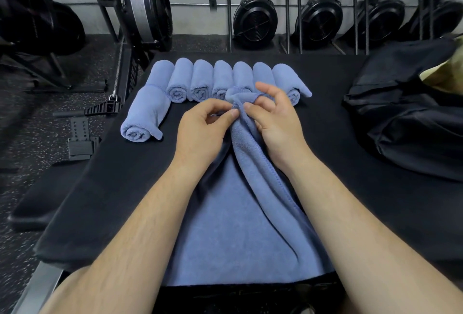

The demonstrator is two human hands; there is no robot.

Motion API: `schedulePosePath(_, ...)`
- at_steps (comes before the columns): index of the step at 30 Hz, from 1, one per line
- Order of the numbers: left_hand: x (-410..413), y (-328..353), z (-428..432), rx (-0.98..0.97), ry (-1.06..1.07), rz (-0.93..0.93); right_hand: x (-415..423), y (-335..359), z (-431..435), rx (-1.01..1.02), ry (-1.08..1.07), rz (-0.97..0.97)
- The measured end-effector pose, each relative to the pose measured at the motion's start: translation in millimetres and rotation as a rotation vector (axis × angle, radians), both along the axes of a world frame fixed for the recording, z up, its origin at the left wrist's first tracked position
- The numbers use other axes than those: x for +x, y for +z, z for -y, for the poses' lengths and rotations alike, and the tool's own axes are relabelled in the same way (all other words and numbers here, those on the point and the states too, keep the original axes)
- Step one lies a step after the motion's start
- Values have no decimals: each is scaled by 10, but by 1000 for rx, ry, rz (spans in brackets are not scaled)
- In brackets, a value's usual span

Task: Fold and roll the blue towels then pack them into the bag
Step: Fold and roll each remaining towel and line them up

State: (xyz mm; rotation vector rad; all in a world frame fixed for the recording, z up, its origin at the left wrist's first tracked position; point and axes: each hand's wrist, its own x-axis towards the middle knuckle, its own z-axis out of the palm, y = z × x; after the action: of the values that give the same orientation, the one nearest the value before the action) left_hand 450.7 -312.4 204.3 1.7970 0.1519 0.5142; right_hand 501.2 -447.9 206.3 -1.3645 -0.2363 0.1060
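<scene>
An unrolled blue towel [238, 226] lies in front of me on the black padded surface [112, 175], bunched to a peak at its far end. My left hand [200, 130] pinches that far edge between thumb and fingers. Beside it, my right hand [278, 118] grips the same bunched edge. Behind my hands, several rolled blue towels [200, 83] lie side by side in a row. One more rolled towel [144, 115] lies at the left, nearer to me. The black bag [413, 123] slumps at the right of the surface.
Black fan-wheel gym machines [255, 22] and upright bars line the grey back wall. A rowing machine's handle and chain [110, 105] and a foot plate [80, 138] sit on the speckled floor to the left. The surface's left edge drops to that floor.
</scene>
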Motion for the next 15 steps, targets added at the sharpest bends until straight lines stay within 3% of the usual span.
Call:
schedulePosePath(7, 20, -3, -13, -49, 21, -2, 59, 67, 174, -113, -355, 148)
schedulePosePath(11, 36, -26, -7, -97, 15, 19, 52, 3, 236, -378, -220, 397)
schedulePosePath(15, 36, -40, 3, -116, -5, 21, 32, -64, 170, -521, -110, 579)
